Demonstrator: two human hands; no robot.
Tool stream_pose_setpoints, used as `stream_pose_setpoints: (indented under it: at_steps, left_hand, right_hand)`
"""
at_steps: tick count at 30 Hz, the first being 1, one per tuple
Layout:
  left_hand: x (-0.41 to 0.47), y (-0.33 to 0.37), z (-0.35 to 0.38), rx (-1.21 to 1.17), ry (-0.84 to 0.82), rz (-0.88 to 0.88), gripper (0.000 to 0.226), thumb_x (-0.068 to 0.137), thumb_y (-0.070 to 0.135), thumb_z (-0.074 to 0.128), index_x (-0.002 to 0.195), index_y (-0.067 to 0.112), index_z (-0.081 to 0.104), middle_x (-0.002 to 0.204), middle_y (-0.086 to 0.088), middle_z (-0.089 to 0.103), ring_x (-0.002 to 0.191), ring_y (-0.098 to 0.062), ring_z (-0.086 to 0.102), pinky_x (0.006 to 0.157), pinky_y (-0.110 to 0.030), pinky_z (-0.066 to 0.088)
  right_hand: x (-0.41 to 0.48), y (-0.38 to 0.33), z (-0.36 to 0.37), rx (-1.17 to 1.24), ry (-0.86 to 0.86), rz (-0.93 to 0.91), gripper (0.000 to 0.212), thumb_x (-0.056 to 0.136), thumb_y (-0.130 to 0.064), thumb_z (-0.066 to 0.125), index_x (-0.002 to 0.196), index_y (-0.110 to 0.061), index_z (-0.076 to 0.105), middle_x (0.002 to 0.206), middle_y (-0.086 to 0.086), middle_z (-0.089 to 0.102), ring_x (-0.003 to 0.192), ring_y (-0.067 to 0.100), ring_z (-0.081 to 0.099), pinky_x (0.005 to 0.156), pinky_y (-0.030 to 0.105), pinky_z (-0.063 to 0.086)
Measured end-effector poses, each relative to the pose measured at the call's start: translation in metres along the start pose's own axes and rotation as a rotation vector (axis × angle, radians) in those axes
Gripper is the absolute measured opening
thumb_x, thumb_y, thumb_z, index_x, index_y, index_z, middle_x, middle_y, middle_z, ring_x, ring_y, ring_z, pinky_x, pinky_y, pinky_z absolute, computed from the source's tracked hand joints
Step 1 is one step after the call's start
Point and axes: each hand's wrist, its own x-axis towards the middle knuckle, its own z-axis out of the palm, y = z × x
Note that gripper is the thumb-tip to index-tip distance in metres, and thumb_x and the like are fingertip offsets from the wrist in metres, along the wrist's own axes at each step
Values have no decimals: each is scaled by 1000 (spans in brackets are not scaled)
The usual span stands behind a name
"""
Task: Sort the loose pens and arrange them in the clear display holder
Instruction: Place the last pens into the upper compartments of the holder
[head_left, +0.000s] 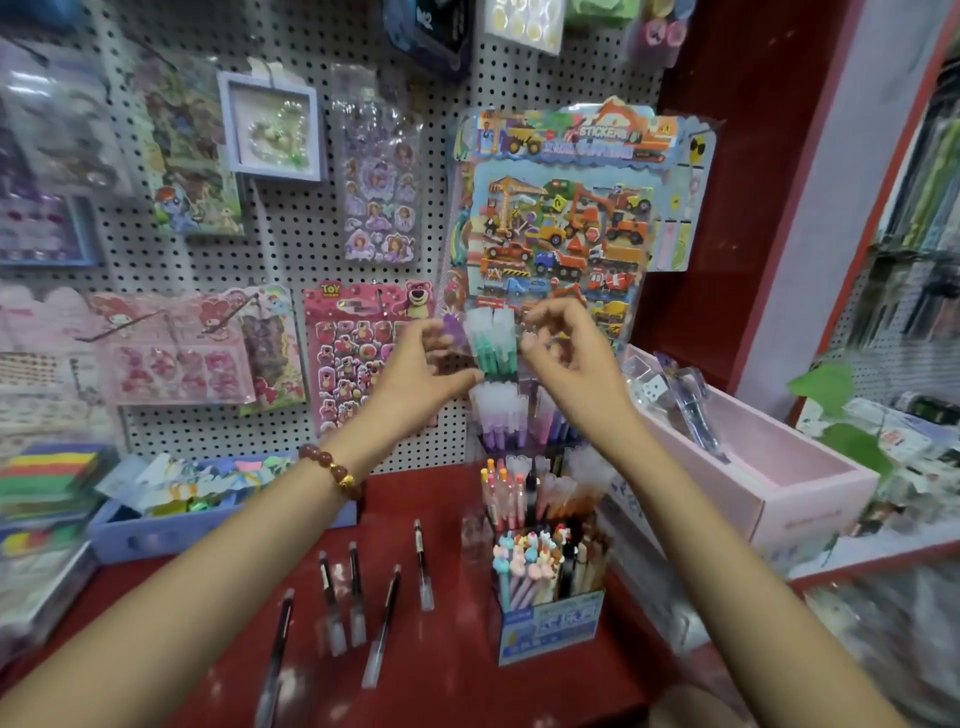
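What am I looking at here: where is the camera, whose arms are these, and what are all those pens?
There is no machine here. A person works with two bare hands, filmed by one camera worn on the head, which looks forward and down. The left hand, above a brown beaded bracelet, and the right hand reach up to the green pens with frosted caps in the top tier of the clear tiered display holder. Blur hides whether either hand grips a pen. Five loose dark pens lie on the red tabletop.
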Motion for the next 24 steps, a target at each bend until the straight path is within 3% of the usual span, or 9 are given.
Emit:
stream_pose_setpoints:
  at_steps: [4,7,11,16,19,24]
  left_hand:
    - [-55,-7,-32,-23,-20,219,31,89,-3,57,114,12,50,106,-5,59,97,-13,59,82,-17,50]
    - [-96,-35,-55,133,-144,272,17,89,4,57,102,14,59,97,-1,64,92,-9,62,84,-18,49]
    - [-137,-81,-78,275,-225,133,18,89,1,59,103,13,61,98,2,65,93,-8,62,85,-21,48]
    - [-183,-125,-103,276,-114,-66,24,87,-3,59,95,20,62,91,8,66,84,4,62,80,-10,45]
    - [-208,-146,-109,268,-25,-142,31,87,-2,60,90,28,60,90,6,67,83,2,61,80,-10,44]
    - [-238,-166,-106,199,57,-232,32,88,-3,58,89,29,62,88,9,69,84,-8,64,79,-17,46]
  right_hand:
    - [-56,-16,23,166,-164,-20,13,88,-11,52,85,-23,55,75,-5,50,65,13,41,59,22,33]
    - [-97,-17,49,249,-369,60,12,89,-12,52,85,-21,58,68,-13,49,61,5,39,54,17,30]
    - [-130,4,90,303,-513,188,12,91,-11,54,87,-20,62,67,-8,50,62,9,42,56,20,31]
    - [-168,59,138,158,-527,427,20,89,0,59,81,-19,60,59,-3,45,49,-2,38,53,14,32]
    - [-191,85,157,9,-510,515,21,84,-9,67,82,-28,58,54,-7,40,44,1,38,53,21,32]
    - [-207,95,164,-183,-723,513,12,82,-31,70,90,-34,62,58,-10,44,53,4,40,59,28,36]
